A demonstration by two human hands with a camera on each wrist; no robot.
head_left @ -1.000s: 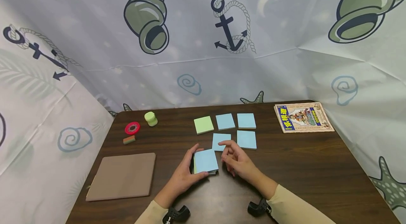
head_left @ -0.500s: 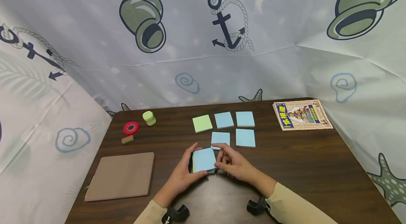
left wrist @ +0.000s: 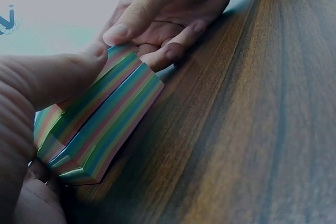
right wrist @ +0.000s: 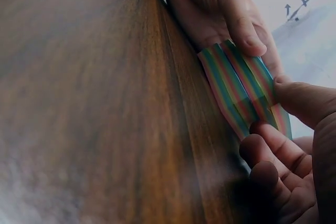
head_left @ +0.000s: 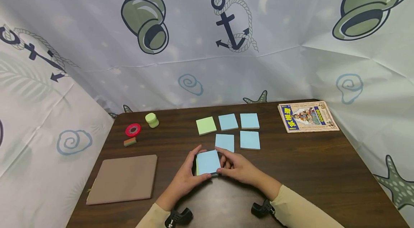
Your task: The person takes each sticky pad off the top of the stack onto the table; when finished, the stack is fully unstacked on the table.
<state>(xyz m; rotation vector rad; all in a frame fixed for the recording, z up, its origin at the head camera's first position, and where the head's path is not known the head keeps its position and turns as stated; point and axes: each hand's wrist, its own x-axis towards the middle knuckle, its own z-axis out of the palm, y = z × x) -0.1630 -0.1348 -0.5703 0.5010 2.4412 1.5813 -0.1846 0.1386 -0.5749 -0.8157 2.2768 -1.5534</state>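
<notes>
In the head view a stack of sticky note pads [head_left: 208, 162], blue on top with a sliver of green at its left side, lies between both hands. My left hand [head_left: 187, 177] grips its left side, thumb at the near edge and fingers at the far edge. At the right side, my right hand [head_left: 242, 167] pinches the pads with its index fingertip at the far corner and thumb at the near one. Both wrist views show rainbow-striped edges on the stacked pads [left wrist: 105, 114], with a dark seam between layers. The left fingers behind the stack are partly hidden.
Beyond the hands lie a green sticky note pad [head_left: 206, 126] and several blue pads [head_left: 250, 140]. At left are a brown notebook [head_left: 123, 180], a red ring-shaped roll [head_left: 133, 130], a small striped block [head_left: 130, 142] and a light green cylinder [head_left: 152, 120]. Illustrated booklets [head_left: 308, 116] lie back right.
My right hand has moved left from beside the stack to its right side, its index finger and thumb coming onto the pads' corners. The left hand keeps its grip; the view shifted slightly.
</notes>
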